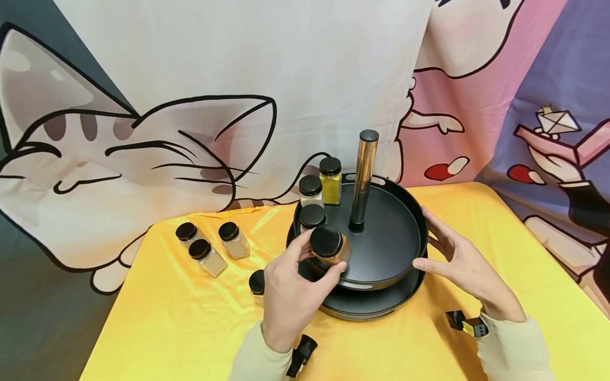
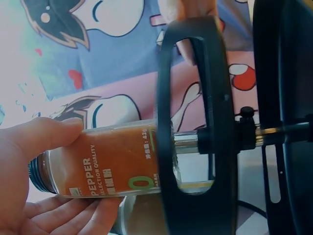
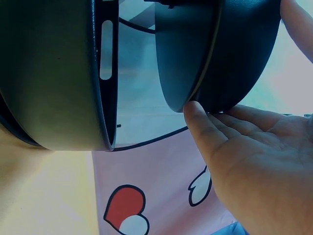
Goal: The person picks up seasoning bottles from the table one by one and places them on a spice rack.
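My left hand (image 1: 295, 288) holds a spice jar (image 2: 117, 159) of orange-brown powder, labelled pepper, between thumb and fingers. Its black lid faces up in the head view, at the front-left rim of a round black upper tray (image 1: 388, 248). Seen from the left wrist, the jar's base is partly hidden behind the slotted rim. On the tray's right side, my right hand (image 1: 455, 254) touches the outer wall with thumb and spread, fairly straight fingers (image 3: 234, 125). Three jars stand along the tray's left side: a yellow one (image 1: 331, 190), a pale one (image 1: 312, 197) and a partly hidden one (image 1: 313, 216).
Below sits a wider lower tray (image 1: 371, 309); a metal post (image 1: 364, 180) rises from the upper one. Left on the yellow cloth (image 1: 157, 323) are several pale jars, including one jar (image 1: 235, 246) and another jar (image 1: 258, 286) beside my left hand. A printed curtain (image 1: 333, 69) hangs behind.
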`<state>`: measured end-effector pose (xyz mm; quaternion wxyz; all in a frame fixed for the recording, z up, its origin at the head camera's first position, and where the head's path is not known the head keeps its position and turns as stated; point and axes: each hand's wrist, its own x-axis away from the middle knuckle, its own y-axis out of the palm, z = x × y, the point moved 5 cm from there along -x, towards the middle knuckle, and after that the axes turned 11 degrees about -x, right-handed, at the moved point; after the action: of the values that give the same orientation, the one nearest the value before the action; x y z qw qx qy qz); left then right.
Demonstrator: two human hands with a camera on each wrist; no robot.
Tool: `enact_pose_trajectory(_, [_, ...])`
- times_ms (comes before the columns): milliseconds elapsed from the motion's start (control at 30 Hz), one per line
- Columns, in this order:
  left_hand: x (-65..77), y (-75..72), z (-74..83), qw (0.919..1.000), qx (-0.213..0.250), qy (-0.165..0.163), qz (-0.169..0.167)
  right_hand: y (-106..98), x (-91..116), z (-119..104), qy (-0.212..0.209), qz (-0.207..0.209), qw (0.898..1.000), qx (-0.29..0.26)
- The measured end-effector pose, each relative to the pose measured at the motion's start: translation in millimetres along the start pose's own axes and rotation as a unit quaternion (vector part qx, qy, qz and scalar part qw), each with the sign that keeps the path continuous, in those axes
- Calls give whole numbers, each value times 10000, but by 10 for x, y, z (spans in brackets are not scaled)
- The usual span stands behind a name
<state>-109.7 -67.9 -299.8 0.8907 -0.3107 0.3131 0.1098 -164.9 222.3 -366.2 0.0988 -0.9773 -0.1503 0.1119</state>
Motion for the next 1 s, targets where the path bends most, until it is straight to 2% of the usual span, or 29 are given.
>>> enact_pose_trajectory(233, [51,144,-45,9990,-188,-271,-294,0,7,9,53,19,10000,0])
enact_pose_trajectory(433, [81,195,-74,9976,-543,-367,-210,0,8,10,-30,1,10000,-10])
enact_pose_trajectory(1000, [102,287,-77,9975,-629,-293,-165,6,-12,-4,-74,-41,9999,-99])
